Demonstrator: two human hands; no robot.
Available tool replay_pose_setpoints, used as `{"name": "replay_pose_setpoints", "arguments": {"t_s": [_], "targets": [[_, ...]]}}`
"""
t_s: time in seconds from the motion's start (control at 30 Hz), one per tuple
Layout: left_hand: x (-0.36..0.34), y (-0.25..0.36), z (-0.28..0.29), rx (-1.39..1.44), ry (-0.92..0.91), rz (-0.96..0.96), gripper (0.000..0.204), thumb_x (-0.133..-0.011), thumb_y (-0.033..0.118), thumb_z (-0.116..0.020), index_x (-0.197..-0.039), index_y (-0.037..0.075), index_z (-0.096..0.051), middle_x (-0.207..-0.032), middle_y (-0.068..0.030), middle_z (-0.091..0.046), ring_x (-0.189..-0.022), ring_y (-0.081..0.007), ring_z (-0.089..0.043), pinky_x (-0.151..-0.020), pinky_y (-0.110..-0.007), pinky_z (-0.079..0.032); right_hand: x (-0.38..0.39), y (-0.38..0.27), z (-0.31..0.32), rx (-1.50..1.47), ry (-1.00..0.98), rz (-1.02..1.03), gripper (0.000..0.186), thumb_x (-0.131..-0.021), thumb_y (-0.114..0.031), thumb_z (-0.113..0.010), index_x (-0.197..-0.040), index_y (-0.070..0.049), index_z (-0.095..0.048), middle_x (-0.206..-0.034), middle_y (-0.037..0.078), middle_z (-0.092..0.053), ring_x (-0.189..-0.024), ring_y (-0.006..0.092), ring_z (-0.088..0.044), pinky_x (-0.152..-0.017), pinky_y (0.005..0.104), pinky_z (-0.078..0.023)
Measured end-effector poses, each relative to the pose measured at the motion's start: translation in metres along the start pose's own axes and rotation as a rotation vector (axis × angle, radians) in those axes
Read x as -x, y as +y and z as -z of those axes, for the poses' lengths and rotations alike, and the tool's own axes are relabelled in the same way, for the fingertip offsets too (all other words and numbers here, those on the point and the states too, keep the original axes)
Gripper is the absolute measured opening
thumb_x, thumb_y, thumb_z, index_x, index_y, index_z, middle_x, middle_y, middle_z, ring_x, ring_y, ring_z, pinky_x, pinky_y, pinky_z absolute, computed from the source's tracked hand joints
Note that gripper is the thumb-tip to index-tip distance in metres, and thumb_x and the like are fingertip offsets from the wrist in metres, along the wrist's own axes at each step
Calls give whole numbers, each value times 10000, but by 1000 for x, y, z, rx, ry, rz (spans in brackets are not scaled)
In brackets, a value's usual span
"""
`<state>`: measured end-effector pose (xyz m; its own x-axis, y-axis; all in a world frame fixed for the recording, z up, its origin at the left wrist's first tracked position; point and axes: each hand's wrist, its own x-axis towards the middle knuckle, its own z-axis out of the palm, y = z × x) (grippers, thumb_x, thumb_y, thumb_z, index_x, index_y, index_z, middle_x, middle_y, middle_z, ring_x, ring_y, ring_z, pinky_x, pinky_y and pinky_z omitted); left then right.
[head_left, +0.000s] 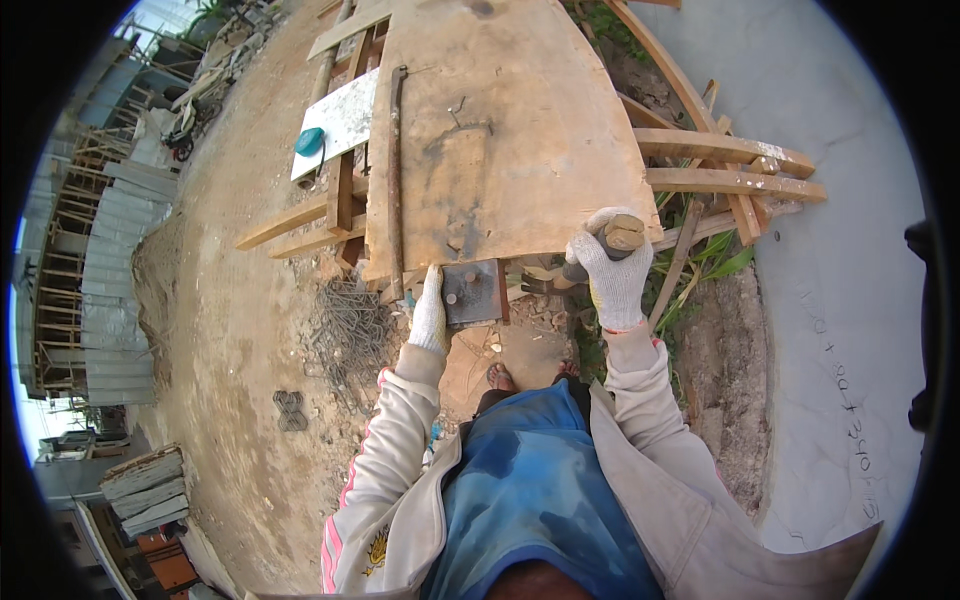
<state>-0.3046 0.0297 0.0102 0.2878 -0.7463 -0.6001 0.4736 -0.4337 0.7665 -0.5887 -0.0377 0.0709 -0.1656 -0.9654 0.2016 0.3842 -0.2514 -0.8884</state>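
Note:
My left hand, in a white knitted glove, is closed on the left edge of a dark square metal plate with two stubs on its face. The plate sits against the near edge of a plywood work board. At the board's near right corner, my gloved right hand is wrapped round a claw hammer. The thick butt of its handle sticks up above the fist, and the head lies low to the left, apart from the plate. A long rusty bar with a bent top lies along the board's left side.
Loose nails lie on the board. A teal round object rests on a white panel to the left. Timber beams jut out at the right beside a grey wall. Bent steel rods are heaped on the ground.

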Motion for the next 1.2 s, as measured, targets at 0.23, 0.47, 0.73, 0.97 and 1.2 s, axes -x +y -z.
{"name": "replay_pose_setpoints", "arguments": {"t_s": [0.23, 0.47, 0.73, 0.97, 1.2], "targets": [[-1, -1, 4, -9, 62, 14, 582, -1082, 563, -604, -1451, 113, -607, -1331, -127, -713, -1148, -296, -738, -962, -494, -646, -20, 1, 4, -256, 47, -67, 194, -875, 2, -812, -1006, -29, -672, -790, 40, -692, -666, 125, -681, -609, 292, -564], [2, 2, 0, 0, 60, -45, 586, -1074, 565, -614, -1435, 103, -611, -1308, -111, -716, -1121, -292, -740, -962, -481, -638, -11, 8, 4, -248, 144, -62, 216, -868, 27, -816, -1021, -28, -675, -828, 29, -709, -696, 105, -687, -629, 274, -574], [4, 4, 1, -29, 65, -35, 582, -1076, 574, -606, -1438, 118, -619, -1322, -93, -717, -1153, -294, -726, -1001, -517, -610, -4, 18, 14, -429, 149, -54, 221, -876, 55, -793, -1024, -34, -655, -797, 40, -679, -683, 114, -660, -608, 281, -556], [9, 6, -3, -46, 83, -51, 565, -1077, 576, -600, -1429, 135, -624, -1339, -94, -710, -1182, -298, -711, -1027, -522, -590, 2, 24, 25, -694, 222, -12, 203, -889, 65, -769, -1020, -30, -647, -792, 69, -682, -645, 166, -663, -590, 301, -550], [11, 9, -5, -94, 88, -44, 575, -1090, 598, -547, -1434, 143, -623, -1368, -89, -711, -1233, -302, -692, -1070, -540, -559, 0, 26, 23, -582, 215, -48, 182, -880, 24, -788, -993, -29, -656, -791, 68, -700, -666, 166, -682, -615, 325, -564]]}}
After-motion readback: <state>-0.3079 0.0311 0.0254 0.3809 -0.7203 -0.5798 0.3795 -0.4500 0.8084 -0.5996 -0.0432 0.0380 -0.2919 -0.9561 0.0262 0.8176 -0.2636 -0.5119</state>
